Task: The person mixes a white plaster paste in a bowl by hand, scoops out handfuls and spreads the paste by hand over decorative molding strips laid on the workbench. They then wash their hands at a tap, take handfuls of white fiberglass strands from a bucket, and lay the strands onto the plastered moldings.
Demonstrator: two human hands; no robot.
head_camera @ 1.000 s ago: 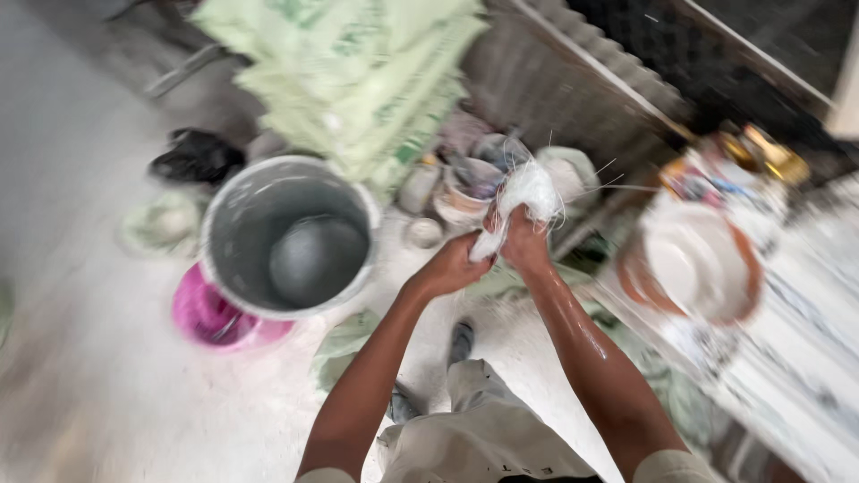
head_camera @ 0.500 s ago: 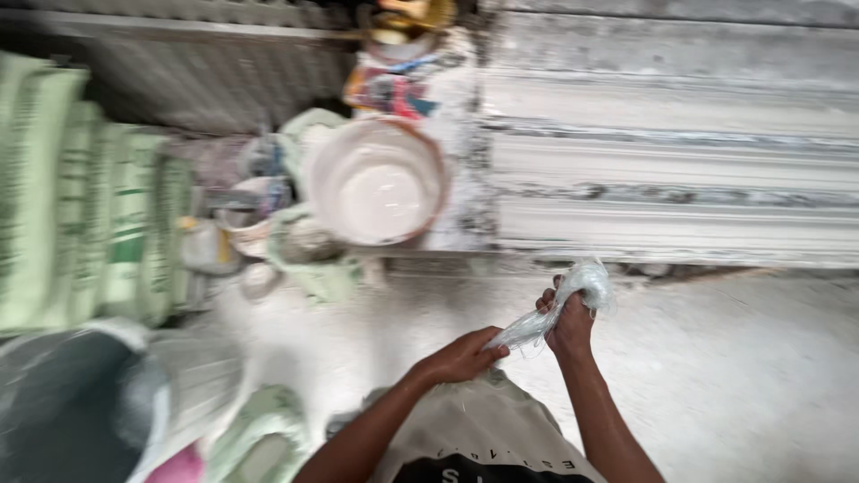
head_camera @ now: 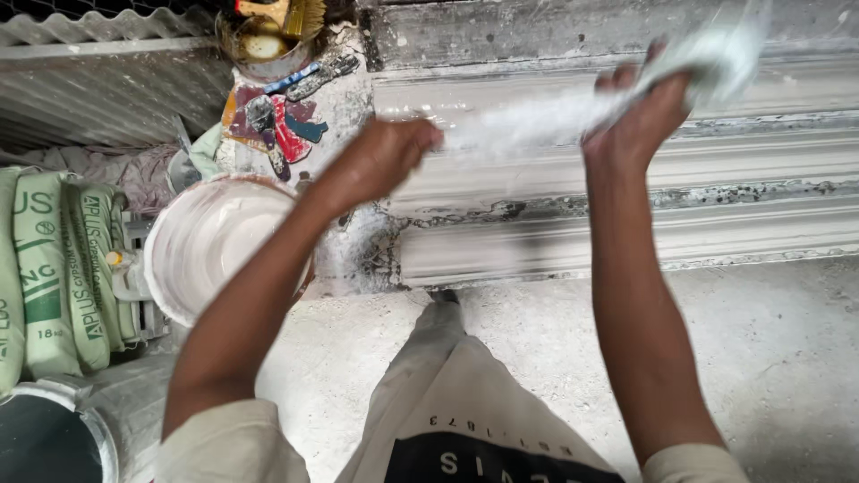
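A wet white wad of fibre [head_camera: 573, 107] is stretched between both my hands above a long white moulded plaster strip [head_camera: 626, 179]. My left hand [head_camera: 385, 156] pinches one end of the wad. Its other end is gripped by my right hand [head_camera: 644, 112], where the material is blurred. Both arms reach forward from the bottom of the view. Just left of my left forearm sits a white plaster-coated bowl [head_camera: 210, 246].
Green-and-white sacks [head_camera: 54, 277] are stacked at the left edge. A grey bucket [head_camera: 49, 438] shows at the bottom left corner. A tin with brushes [head_camera: 268, 36] and paint-smeared tools stand at the top. Corrugated metal sheet [head_camera: 98, 89] lies at upper left. The floor is grey concrete.
The view swung from the bucket and sacks to the moulded strip. Both hands rose with the white wad and pulled it out longer between them.
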